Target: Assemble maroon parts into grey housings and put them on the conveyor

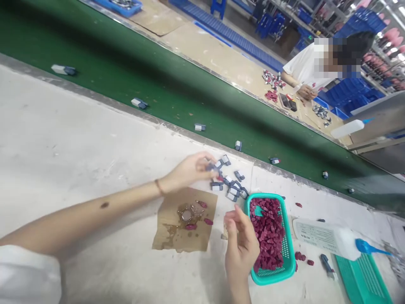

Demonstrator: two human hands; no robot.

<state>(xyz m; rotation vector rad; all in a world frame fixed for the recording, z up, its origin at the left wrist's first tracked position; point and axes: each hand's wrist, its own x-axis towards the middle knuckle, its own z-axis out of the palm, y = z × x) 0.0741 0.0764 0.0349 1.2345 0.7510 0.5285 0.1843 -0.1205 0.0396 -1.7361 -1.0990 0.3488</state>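
My left hand point(198, 168) reaches to the edge of a loose pile of small grey-and-blue plastic pieces point(232, 193). Its fingertips close on one such piece point(213, 169), though motion blurs it. Lower down, my right hand point(241, 242) is half curled, thumb and fingers apart, with no held thing that I can make out. Beside it stands a green basket point(288, 253) full of small dark red pieces point(268, 236). Between my arms lies a brown cardboard sheet point(167, 211), wet with clear liquid, with several red pieces point(190, 227) on it.
Beyond the table edge runs a green conveyor belt point(171, 114) carrying spaced grey-and-blue pieces. To the right, a white bottle point(325, 236) with a blue nozzle lies by a second green basket point(360, 274). Across the belt a person point(316, 63) works at another bench.
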